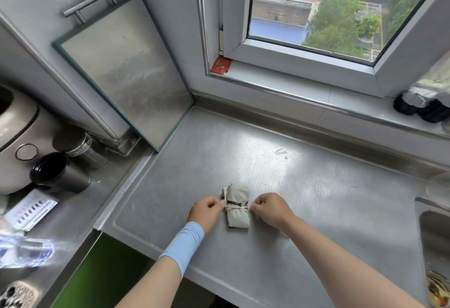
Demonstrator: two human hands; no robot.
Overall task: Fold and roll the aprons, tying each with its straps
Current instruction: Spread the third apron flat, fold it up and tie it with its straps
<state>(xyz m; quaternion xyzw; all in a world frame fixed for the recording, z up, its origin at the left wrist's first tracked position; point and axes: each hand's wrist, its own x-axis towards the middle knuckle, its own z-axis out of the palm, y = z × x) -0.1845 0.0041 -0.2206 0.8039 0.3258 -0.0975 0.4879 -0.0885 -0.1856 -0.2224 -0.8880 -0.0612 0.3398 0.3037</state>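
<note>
Left hand point(207, 212), fingers curled, pinching one end of the pale strap point(234, 207); right hand point(270, 210) pinching the opposite end, the strap drawn across the middle of a rolled beige apron point(239, 220) lying between the two hands. A light-blue wrist sleeve point(185, 239) covers the left forearm. The roll rests on a stainless steel counter point(316, 210) below a window point(316, 15); a metal-handled board point(121, 71) leans in the left corner, with a sink point(433, 232) at right.

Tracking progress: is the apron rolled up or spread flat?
Rolled up: the apron is a compact bundle, strap wrapped around its middle, left hand and right hand pinching its ends.
</note>
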